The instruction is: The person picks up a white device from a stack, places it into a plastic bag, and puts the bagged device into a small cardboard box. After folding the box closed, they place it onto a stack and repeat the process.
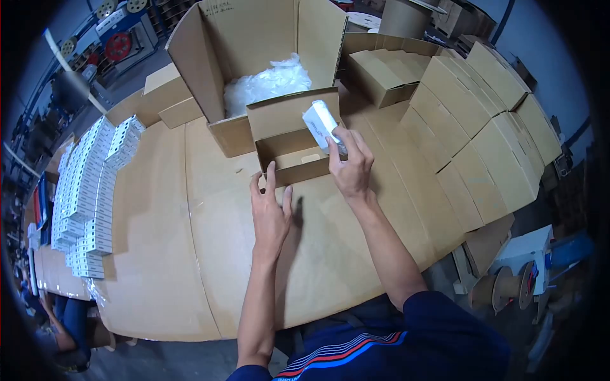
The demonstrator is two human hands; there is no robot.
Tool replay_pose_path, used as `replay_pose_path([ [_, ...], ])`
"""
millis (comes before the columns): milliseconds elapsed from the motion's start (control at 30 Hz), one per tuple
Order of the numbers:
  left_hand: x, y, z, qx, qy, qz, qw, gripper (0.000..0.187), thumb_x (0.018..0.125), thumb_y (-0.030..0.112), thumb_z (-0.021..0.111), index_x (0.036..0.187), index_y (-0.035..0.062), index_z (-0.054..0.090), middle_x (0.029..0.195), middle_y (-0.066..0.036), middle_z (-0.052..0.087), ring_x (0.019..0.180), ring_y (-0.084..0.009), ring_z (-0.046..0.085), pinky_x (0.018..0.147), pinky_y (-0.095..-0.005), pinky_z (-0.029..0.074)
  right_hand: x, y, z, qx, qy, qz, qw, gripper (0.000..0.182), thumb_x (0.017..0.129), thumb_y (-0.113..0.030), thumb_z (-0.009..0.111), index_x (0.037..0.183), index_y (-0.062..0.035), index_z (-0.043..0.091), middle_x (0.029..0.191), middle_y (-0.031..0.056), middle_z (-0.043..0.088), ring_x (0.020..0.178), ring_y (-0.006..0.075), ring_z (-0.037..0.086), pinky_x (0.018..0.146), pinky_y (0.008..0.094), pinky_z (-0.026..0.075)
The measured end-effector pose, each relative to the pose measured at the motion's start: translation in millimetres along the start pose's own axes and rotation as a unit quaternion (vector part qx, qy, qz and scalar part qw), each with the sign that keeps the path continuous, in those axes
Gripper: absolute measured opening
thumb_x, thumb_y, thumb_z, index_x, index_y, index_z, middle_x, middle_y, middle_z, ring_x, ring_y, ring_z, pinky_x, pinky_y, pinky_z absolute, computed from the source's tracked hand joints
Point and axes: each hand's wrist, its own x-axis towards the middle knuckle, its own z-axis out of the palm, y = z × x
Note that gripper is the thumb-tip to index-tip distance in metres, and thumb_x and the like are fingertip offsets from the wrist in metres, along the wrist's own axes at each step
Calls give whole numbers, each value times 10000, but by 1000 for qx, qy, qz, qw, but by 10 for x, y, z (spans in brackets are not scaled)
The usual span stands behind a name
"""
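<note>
Near the middle of the cardboard-covered table stands a small open carton (pixel 292 174), its lid flap raised at the back. My left hand (pixel 271 206) is at the carton's front left corner, fingers apart, with fingertips on the front wall. Above the carton's right end, my right hand (pixel 351 162) holds a white wrapped packet (pixel 321 124), tilted, between thumb and fingers. Inside the carton a small pale piece (pixel 310 158) shows on the floor.
Behind the carton, a tall box (pixel 254 25) holds crumpled clear plastic bags (pixel 270 82). Stacks of small white boxes (pixel 86 190) line the left side. Closed brown cartons (pixel 473 136) are piled at the right. A co-worker's arm (pixel 58 327) shows at the lower left.
</note>
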Motion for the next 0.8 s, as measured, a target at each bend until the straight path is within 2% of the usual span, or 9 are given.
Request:
replay_pose_path([
  [133, 3, 21, 22, -3, 6, -18, 1000, 615, 1008, 223, 658, 1568, 115, 429, 1445, -305, 446, 1226, -452, 572, 1011, -490, 498, -14, 153, -23, -42, -6, 4, 999, 269, 862, 45, 731, 1104, -37, 648, 919, 158, 639, 800, 347, 662, 668, 431, 531],
  [200, -8, 56, 44, -7, 11, -31, 999, 616, 1008, 221, 660, 1568, 109, 429, 1442, -302, 449, 1202, -443, 585, 1004, -480, 500, -24, 169, -93, -65, -27, 16, 997, 223, 884, 30, 707, 1089, -28, 640, 928, 165, 636, 807, 360, 664, 669, 446, 530],
  [233, -4, 61, 62, -8, 15, -19, 1000, 603, 991, 151, 666, 1541, 56, 436, 1411, -333, 436, 1260, -489, 536, 1015, -507, 504, -8, 195, -105, -64, -30, 13, 997, 211, 889, 24, 701, 1085, -24, 637, 930, 169, 634, 811, 367, 665, 669, 451, 531],
  [333, -15, 126, 80, -14, 14, -61, 998, 632, 999, 217, 675, 1563, 76, 426, 1416, -306, 458, 1201, -433, 582, 1007, -472, 498, -24, 284, -109, -72, -63, 19, 995, 171, 902, 5, 686, 1059, -6, 618, 951, 192, 632, 834, 413, 669, 684, 486, 535],
  [433, -36, 155, 83, -9, 24, -61, 998, 643, 989, 195, 681, 1561, 61, 419, 1401, -306, 464, 1229, -433, 564, 1019, -478, 492, -36, 292, -78, -115, -91, 57, 988, 152, 903, -1, 683, 1033, 3, 604, 962, 205, 639, 841, 437, 670, 701, 505, 538],
  [633, -8, -18, 50, -11, 63, -18, 998, 668, 969, 140, 688, 1563, 39, 399, 1419, -301, 450, 1273, -440, 530, 1056, -486, 469, -19, 366, 79, -86, -63, 88, 990, 160, 881, 3, 713, 990, 24, 599, 920, 214, 653, 834, 437, 664, 694, 516, 514],
  [800, 129, -202, -37, -9, 64, 9, 998, 680, 957, 57, 671, 1556, -11, 359, 1413, -293, 425, 1238, -441, 536, 1018, -481, 489, -45, 366, 249, -72, -43, 85, 993, 138, 852, 7, 752, 915, 37, 634, 863, 212, 654, 801, 429, 658, 691, 485, 509],
])
